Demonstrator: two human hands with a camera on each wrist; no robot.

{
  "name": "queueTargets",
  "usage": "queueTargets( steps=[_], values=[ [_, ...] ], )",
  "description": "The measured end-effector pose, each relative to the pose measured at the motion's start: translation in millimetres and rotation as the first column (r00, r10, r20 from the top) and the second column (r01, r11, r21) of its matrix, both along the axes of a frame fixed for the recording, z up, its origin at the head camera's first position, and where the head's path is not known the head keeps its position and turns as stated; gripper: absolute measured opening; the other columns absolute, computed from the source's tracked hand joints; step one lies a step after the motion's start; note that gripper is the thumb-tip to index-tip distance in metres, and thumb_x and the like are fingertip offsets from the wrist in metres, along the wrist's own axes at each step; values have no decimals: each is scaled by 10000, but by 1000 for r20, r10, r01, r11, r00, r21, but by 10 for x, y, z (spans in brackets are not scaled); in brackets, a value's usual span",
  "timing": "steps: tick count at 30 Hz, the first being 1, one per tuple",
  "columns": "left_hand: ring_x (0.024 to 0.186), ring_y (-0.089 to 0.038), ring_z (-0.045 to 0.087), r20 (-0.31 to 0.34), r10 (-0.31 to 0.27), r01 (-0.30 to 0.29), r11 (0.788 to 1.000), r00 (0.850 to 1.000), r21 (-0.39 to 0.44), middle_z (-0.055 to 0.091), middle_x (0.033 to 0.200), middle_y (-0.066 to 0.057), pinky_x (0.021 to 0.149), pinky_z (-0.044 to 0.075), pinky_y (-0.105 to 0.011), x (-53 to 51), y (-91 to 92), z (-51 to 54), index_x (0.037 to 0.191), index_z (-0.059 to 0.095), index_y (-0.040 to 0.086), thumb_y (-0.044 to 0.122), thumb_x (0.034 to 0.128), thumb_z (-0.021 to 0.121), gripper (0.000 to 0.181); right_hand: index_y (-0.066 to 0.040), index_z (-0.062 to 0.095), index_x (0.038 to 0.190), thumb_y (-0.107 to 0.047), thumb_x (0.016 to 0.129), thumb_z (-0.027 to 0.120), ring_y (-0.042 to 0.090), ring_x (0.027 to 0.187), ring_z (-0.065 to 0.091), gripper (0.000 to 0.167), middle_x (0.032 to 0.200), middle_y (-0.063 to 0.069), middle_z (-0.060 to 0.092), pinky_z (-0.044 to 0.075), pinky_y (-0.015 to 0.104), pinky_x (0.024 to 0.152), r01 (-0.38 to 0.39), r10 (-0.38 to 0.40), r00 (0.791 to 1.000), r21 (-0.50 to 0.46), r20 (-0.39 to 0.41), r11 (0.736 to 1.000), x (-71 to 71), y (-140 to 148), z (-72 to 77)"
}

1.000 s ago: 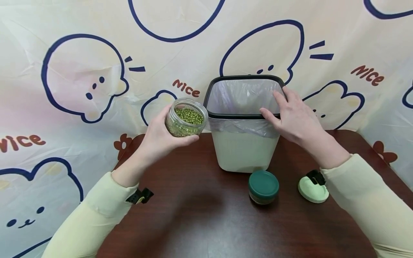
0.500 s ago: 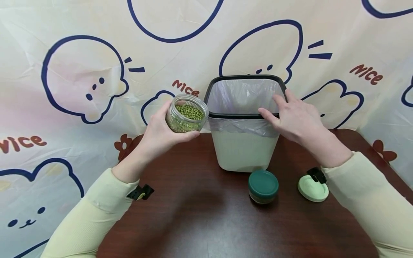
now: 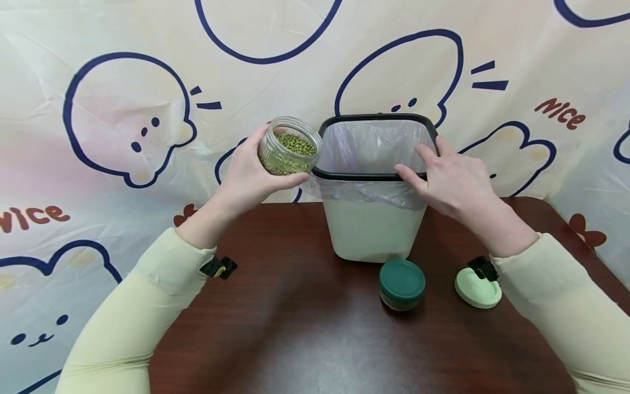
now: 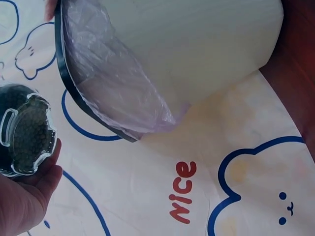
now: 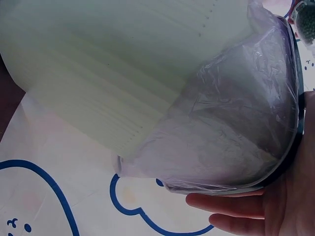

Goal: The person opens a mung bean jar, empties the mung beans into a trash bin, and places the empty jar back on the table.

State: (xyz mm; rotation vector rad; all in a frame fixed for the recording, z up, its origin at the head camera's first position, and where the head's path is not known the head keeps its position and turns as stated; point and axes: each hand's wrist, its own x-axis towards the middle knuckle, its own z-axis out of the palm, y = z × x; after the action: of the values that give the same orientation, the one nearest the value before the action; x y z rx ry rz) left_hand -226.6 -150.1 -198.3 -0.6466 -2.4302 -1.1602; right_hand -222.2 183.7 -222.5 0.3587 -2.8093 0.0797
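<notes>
My left hand (image 3: 244, 178) grips a clear open jar (image 3: 283, 158) of small green beans, tilted slightly, beside the left rim of a pale bin (image 3: 373, 227). The left wrist view shows the jar (image 4: 32, 135) apart from the dark rim. With the thumb on the front edge, my right hand (image 3: 458, 183) holds the bin's right corner; in the right wrist view several fingers (image 5: 236, 209) lie outside the rim, below the plastic liner (image 5: 216, 132). The liner (image 3: 376, 145) is folded over the black rim.
A round container with a dark green lid (image 3: 402, 280) stands in front of the bin on the brown table (image 3: 275, 317). A light green lid (image 3: 477, 290) lies near my right wrist. Behind hangs a printed sheet (image 3: 275, 93).
My left hand has raised the jar and brought it slightly to the right, nearer the bin's rim. The right hand and the bin have stayed nearly still.
</notes>
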Motion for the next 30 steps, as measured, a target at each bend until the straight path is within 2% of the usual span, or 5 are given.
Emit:
queueTargets(
  steps=[9,16,24,30],
  values=[
    [1068,-175,554,30,-20,21,1000,999,-15,570,1232,-29,867,487,-384,-113,93,97,1392,443,88,329,691,879,860,-70,387,1451,-683,953,217,467,797,585,808,1393,336,353,458,507,531,4,-4,1000,-4,6,1000,2,-1,2],
    [1070,-163,555,35,-20,23,998,999,-64,568,1242,-22,865,492,-373,-256,147,154,1403,435,97,366,703,863,862,-69,386,1458,-693,949,209,472,822,591,825,1413,338,334,460,502,529,9,-9,1000,-4,19,1000,-3,-5,12],
    [1080,-142,537,33,-23,28,990,999,-138,549,1255,-20,893,470,-330,-439,190,350,1406,426,96,382,705,853,869,-69,379,1463,-699,945,204,483,838,591,834,1423,336,323,466,511,541,15,-15,1000,-8,27,1000,-8,-9,11],
    [1067,-127,542,46,-49,57,982,998,-178,557,1243,-26,889,466,-297,-539,243,461,1409,425,80,357,702,860,875,-69,383,1465,-699,944,214,482,842,591,836,1425,336,322,464,507,536,15,-14,999,-18,30,1000,-8,-13,12]
  ],
)
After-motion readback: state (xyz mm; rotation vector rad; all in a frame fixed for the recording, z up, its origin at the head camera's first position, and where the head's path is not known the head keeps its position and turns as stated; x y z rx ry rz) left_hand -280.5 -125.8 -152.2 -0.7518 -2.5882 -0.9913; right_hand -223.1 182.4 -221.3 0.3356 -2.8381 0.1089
